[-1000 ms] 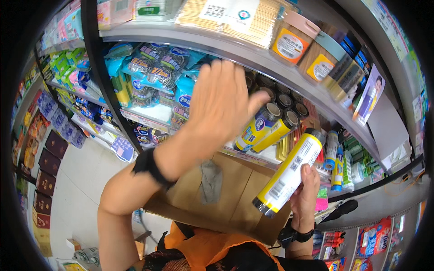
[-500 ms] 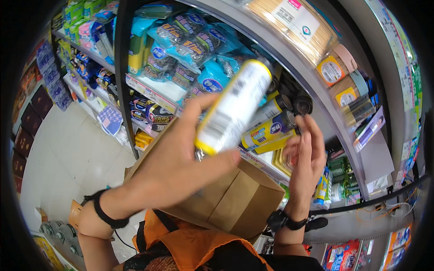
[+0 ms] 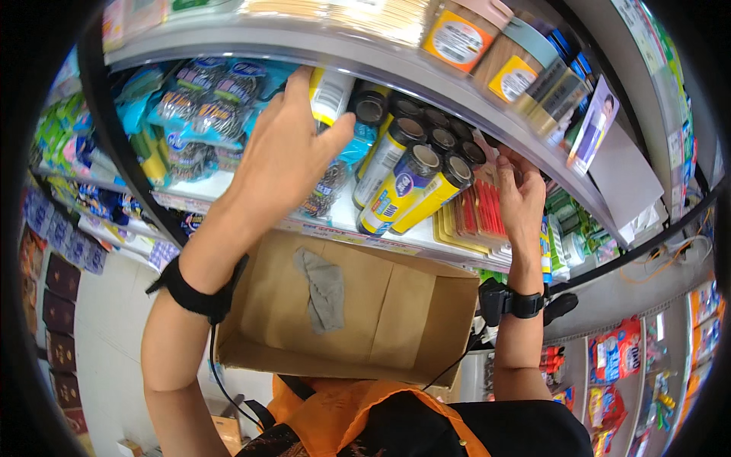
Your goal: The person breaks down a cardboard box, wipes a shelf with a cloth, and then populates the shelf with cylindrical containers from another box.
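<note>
My left hand is up at the shelf, thumb and fingers around a yellow-and-white cylindrical container. Its top is hidden under the upper shelf. Just right of it stand several similar cylinders with black caps and yellow or white labels, packed close together. My right hand reaches in on the far side of this group, beside red flat packs. Thumb and fingers are apart there, holding nothing that I can see; the fingertips are partly shaded by the shelf above.
Below the shelf, against my body, is an open cardboard box with a grey cloth inside. Blue bags of steel-wool scourers lie left of the cylinders. The upper shelf edge hangs low over both hands, with toothpick jars on it.
My left hand has carried the cylinder from above the box up and away onto the shelf. My right hand has moved farther in beside the red packs. The view has turned, uncovering the grey cloth.
</note>
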### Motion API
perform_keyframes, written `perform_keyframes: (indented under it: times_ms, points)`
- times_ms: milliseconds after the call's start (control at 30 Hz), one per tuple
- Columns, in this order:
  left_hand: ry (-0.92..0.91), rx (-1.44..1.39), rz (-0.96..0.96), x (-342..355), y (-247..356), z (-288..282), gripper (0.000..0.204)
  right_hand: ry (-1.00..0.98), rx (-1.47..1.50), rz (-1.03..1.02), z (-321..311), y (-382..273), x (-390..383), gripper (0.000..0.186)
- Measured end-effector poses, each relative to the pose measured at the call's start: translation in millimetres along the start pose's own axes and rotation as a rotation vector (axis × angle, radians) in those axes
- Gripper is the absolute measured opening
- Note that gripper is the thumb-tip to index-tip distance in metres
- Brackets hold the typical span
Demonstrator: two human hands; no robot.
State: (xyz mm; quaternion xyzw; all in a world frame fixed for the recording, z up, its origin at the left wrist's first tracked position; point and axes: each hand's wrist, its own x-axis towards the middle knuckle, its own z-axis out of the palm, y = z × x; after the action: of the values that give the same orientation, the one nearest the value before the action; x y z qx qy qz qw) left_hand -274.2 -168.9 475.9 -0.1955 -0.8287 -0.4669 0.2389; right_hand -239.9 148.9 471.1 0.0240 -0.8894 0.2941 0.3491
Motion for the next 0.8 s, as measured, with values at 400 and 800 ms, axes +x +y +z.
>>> perform_keyframes:
  times_ms: [400, 800]
  points:
    - [0.247, 0.223, 0.134, -13.4, -20.2, -44.6, 0.051, -0.182, -0.061, 0.080, -16.1, 117.3, 15.5, 0.042]
    - [0.040, 0.170, -0.015, 20.6, -42.6, -45.9, 0.038, -0.224, -0.173, 0.043, -7.2, 114.7, 22.5, 0.039]
